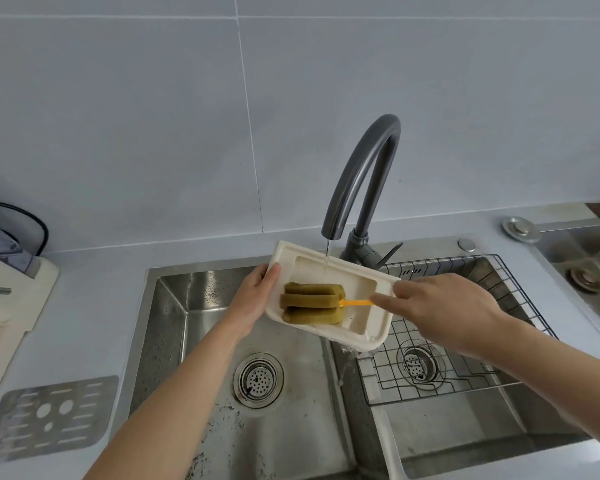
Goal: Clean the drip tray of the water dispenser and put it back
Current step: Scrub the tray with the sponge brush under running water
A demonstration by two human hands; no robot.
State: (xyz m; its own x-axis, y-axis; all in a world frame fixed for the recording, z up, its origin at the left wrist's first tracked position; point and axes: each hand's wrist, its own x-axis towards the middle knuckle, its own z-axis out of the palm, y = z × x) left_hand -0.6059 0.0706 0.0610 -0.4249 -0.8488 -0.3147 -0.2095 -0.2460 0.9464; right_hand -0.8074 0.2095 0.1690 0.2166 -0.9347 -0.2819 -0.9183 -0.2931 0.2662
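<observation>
Over the divider of a double sink I hold the cream drip tray (368, 289), tilted, with its hollow side up. My left hand (253, 299) grips its left edge. My right hand (444, 310) is closed on the orange handle of a sponge brush (312, 303), whose olive-green foam head lies inside the tray. A thin stream of water falls from the dark grey faucet (364, 174) onto the tray's far edge and drips off its lower right corner.
The left sink basin (194, 341) has a round drain strainer (258, 379). A wire rack (465, 341) sits in the right basin. The perforated metal grille plate (49, 417) lies on the counter at the left, near a cream appliance (11, 306). A tiled wall stands behind.
</observation>
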